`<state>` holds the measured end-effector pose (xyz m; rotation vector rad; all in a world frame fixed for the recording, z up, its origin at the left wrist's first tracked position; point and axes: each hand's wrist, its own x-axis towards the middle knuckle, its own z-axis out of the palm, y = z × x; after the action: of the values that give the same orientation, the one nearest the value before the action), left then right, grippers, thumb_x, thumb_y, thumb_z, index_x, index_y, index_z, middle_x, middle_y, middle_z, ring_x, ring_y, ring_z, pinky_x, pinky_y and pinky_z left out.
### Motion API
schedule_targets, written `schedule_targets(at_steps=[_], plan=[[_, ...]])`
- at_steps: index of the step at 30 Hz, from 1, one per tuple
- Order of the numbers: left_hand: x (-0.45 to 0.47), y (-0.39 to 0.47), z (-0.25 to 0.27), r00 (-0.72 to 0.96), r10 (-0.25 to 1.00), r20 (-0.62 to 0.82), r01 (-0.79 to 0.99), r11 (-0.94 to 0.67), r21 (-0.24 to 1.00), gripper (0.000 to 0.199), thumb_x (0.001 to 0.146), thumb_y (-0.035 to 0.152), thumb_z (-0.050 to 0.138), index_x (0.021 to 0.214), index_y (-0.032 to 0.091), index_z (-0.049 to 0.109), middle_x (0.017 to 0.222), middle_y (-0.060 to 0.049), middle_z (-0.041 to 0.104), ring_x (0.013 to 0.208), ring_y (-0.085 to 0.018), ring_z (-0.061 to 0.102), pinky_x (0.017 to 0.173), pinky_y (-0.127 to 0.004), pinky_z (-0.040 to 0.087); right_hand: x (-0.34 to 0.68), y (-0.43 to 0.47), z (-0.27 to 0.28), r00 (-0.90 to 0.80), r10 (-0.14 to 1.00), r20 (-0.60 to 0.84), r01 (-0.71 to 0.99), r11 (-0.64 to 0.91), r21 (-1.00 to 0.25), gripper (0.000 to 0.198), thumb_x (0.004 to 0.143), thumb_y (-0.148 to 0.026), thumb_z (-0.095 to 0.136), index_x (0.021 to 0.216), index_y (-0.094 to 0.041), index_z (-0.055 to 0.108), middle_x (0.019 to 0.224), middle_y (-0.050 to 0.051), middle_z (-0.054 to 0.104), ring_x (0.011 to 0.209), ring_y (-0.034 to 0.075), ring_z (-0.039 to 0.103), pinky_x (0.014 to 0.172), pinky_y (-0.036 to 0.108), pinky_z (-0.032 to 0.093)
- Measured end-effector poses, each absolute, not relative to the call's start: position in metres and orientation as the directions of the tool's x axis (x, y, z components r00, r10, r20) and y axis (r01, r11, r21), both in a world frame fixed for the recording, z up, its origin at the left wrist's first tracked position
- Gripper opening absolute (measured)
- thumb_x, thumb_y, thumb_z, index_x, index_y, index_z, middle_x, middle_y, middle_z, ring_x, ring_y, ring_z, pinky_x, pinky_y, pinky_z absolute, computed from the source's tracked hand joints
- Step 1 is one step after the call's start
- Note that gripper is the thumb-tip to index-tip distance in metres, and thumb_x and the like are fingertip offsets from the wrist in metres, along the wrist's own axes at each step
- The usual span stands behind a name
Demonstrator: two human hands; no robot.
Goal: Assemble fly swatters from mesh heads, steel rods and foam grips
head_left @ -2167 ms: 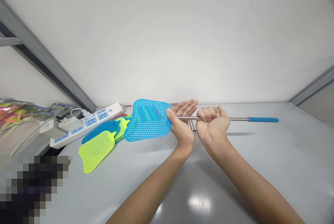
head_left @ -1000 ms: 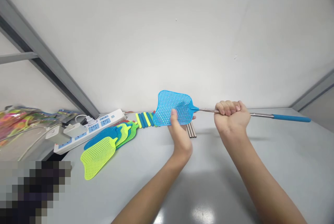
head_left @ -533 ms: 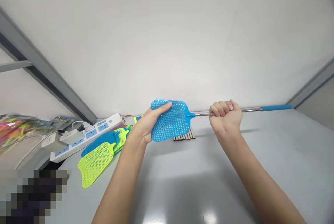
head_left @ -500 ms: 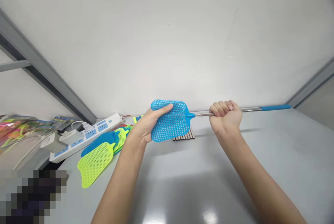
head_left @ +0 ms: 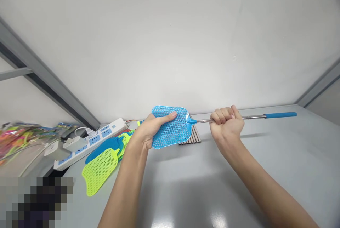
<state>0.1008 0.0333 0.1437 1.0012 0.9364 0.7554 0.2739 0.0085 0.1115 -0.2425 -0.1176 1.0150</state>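
A blue fly swatter point(head_left: 172, 130) with a perforated head and a thin metal telescopic rod is held level above the table. My left hand point(head_left: 150, 129) grips the head from its left edge, thumb on top and the fingers hidden beneath. Around the rod, my right hand point(head_left: 227, 121) is closed in a fist. Beyond that fist the rod ends in a blue handle sleeve point(head_left: 281, 115). Several thin metal rods point(head_left: 196, 136) lie side by side on the table, partly behind the swatter head.
Left of my hands lie a yellow-green swatter head point(head_left: 101, 171) and several blue, green and red ones, beside a white power strip point(head_left: 92, 143) with plugged-in adapters. Plastic-wrapped colourful goods point(head_left: 23, 139) are at far left. A pale wall point(head_left: 170, 44) backs the grey table point(head_left: 278, 164).
Both hands keep their grip on the fly swatter. Its head has tilted slightly and now catches the light. The view has shifted a little.
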Motion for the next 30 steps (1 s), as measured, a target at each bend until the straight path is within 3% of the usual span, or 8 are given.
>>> schedule_targets(at_steps=[10, 17, 22, 30], plan=[[0.105, 0.035, 0.135, 0.38, 0.889, -0.257, -0.095, 0.314, 0.945, 0.028, 0.06, 0.027, 0.067, 0.084, 0.014, 0.063, 0.08, -0.011, 0.067, 0.066, -0.023, 0.063, 0.062, -0.038, 0.052, 0.269, 0.005, 0.114, 0.566, 0.824, 0.034, -0.781, 0.548, -0.3, 0.037, 0.079, -0.026, 0.039, 0.051, -0.017, 0.016, 0.044, -0.008, 0.007, 0.034, 0.006, 0.01, 0.031, 0.019, 0.012], [0.114, 0.03, 0.139, 0.423, 0.857, -0.294, -0.182, 0.398, 0.899, 0.029, 0.064, 0.023, 0.064, 0.091, 0.015, 0.061, 0.083, -0.012, 0.066, 0.07, -0.025, 0.063, 0.063, -0.04, 0.052, 0.28, 0.004, 0.124, 0.569, 0.822, 0.029, -0.771, 0.546, -0.328, 0.034, 0.078, -0.023, 0.036, 0.051, -0.018, 0.016, 0.045, -0.008, 0.008, 0.033, 0.005, 0.013, 0.03, 0.018, 0.014], [0.121, 0.027, 0.138, 0.49, 0.825, -0.283, -0.248, 0.443, 0.862, 0.029, 0.065, 0.024, 0.063, 0.093, 0.014, 0.061, 0.087, -0.013, 0.065, 0.074, -0.025, 0.063, 0.065, -0.04, 0.051, 0.292, 0.004, 0.132, 0.538, 0.843, 0.009, -0.788, 0.507, -0.349, 0.03, 0.076, -0.018, 0.035, 0.052, -0.018, 0.018, 0.045, -0.008, 0.009, 0.033, 0.004, 0.014, 0.03, 0.017, 0.017], [0.103, 0.026, 0.151, 0.462, 0.857, -0.228, -0.221, 0.361, 0.906, 0.028, 0.068, 0.024, 0.06, 0.094, 0.015, 0.061, 0.083, -0.011, 0.066, 0.073, -0.024, 0.063, 0.067, -0.039, 0.051, 0.285, 0.004, 0.133, 0.389, 0.92, 0.052, -0.863, 0.384, -0.329, 0.03, 0.074, -0.019, 0.038, 0.051, -0.018, 0.019, 0.044, -0.008, 0.012, 0.034, 0.004, 0.019, 0.032, 0.017, 0.024]])
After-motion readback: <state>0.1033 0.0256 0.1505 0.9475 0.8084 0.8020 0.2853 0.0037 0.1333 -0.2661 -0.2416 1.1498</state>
